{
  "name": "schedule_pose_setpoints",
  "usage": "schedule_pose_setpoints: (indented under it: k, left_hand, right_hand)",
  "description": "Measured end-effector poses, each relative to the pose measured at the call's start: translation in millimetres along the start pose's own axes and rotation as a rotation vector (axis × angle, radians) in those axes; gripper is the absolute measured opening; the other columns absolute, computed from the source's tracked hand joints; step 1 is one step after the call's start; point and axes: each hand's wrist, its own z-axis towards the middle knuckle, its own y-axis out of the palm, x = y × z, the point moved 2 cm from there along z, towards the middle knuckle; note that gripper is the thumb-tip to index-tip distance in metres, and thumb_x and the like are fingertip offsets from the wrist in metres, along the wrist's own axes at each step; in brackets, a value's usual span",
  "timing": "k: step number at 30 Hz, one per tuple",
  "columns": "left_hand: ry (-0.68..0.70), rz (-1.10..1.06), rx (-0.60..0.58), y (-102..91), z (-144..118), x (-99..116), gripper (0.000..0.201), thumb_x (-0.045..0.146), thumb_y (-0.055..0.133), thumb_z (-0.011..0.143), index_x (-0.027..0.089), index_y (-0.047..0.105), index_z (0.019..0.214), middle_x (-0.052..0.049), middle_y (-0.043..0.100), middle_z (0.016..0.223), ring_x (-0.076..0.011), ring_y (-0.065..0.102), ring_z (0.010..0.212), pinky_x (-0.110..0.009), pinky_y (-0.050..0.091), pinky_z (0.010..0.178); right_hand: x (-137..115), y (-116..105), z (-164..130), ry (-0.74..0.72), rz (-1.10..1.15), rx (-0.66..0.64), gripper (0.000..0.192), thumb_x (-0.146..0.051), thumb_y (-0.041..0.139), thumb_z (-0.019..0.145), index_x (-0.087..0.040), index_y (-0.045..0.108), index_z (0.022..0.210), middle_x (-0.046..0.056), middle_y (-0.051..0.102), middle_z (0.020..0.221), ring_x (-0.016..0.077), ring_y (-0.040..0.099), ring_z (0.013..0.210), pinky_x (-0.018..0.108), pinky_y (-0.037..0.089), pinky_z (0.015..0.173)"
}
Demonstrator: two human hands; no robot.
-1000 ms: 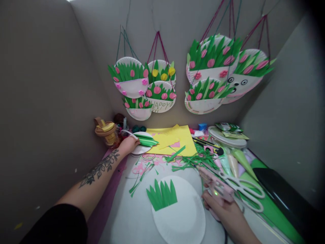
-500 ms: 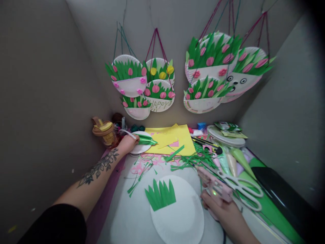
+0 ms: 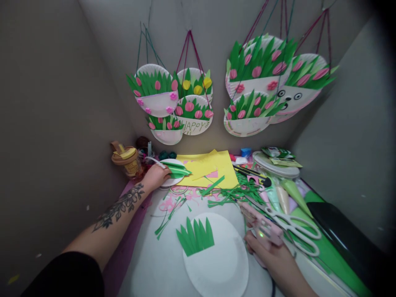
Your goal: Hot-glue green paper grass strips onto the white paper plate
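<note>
My left hand (image 3: 157, 176) reaches to the far left of the table, its fingers closed at the end of a stack of green paper leaves (image 3: 178, 169). Those leaves lie over a small white plate (image 3: 173, 181). A pink glue gun (image 3: 262, 227) with a lit green light is gripped in my right hand (image 3: 262, 252) at the right. Between my hands lies a white paper plate (image 3: 222, 264). A row of green paper leaves (image 3: 196, 237) rests across its upper left edge.
Scissors with white handles (image 3: 293, 229) lie beside the glue gun. Green paper scraps (image 3: 241, 194) and yellow sheets (image 3: 201, 165) cover the back. A brown-lidded cup (image 3: 126, 159) stands at the back left. Decorated plate baskets (image 3: 161, 105) hang on the wall.
The view tips slightly. My left hand shifts a little over the green leaves at the back left. My right hand and the glue gun stay in place.
</note>
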Motion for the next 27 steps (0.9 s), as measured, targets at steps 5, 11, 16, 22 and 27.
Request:
schedule_pose_setpoints:
  k: [5, 11, 16, 22, 27]
  left_hand:
    - [-0.038, 0.063, -0.054, 0.3, -3.0, 4.5, 0.015, 0.026, 0.058, 0.085, 0.018, 0.07, 0.091, -0.01, 0.069, 0.092, -0.0242, 0.062, 0.09, -0.035, 0.045, 0.083]
    - [-0.096, 0.099, -0.079, 1.2, -4.7, 6.0, 0.015, 0.026, 0.057, 0.086, 0.018, 0.069, 0.092, -0.01, 0.07, 0.091, -0.0234, 0.063, 0.087, -0.032, 0.045, 0.078]
    - [-0.114, 0.101, -0.065, 3.9, -6.9, 4.4, 0.016, 0.025, 0.054, 0.086, 0.019, 0.068, 0.09, -0.008, 0.07, 0.086, -0.0217, 0.062, 0.083, -0.03, 0.044, 0.075]
    - [-0.072, 0.043, 0.013, 3.5, -9.7, 3.2, 0.018, 0.027, 0.052, 0.088, 0.019, 0.068, 0.082, -0.007, 0.069, 0.082, -0.0209, 0.061, 0.084, -0.031, 0.044, 0.079]
    - [-0.061, -0.027, 0.139, -8.6, -24.9, 12.5, 0.026, 0.029, 0.045, 0.093, 0.018, 0.067, 0.083, -0.011, 0.068, 0.091, -0.0233, 0.058, 0.093, -0.036, 0.043, 0.086]
  right_hand:
    - [1.2, 0.2, 1.7, -0.008, -0.041, 0.001, 0.031, -0.05, 0.06, 0.067, -0.022, 0.055, 0.053, 0.002, 0.063, 0.057, 0.0212, 0.06, 0.063, 0.028, 0.049, 0.063]
    - [5.3, -2.1, 5.2, -0.031, -0.039, -0.005, 0.03, -0.049, 0.062, 0.067, -0.022, 0.058, 0.056, 0.003, 0.064, 0.057, 0.0218, 0.061, 0.064, 0.029, 0.05, 0.067]
    - [7.6, -1.5, 5.5, -0.017, -0.039, -0.03, 0.03, -0.049, 0.06, 0.068, -0.022, 0.057, 0.055, 0.002, 0.063, 0.059, 0.0213, 0.059, 0.065, 0.029, 0.049, 0.066]
    - [12.2, -2.2, 9.8, -0.004, -0.003, -0.099, 0.029, -0.049, 0.062, 0.068, -0.021, 0.059, 0.062, 0.002, 0.063, 0.061, 0.0215, 0.059, 0.065, 0.031, 0.048, 0.067]
    - [15.1, -4.8, 10.6, 0.004, 0.006, -0.134, 0.03, -0.05, 0.064, 0.067, -0.02, 0.063, 0.067, 0.003, 0.067, 0.067, 0.0244, 0.062, 0.073, 0.032, 0.049, 0.073]
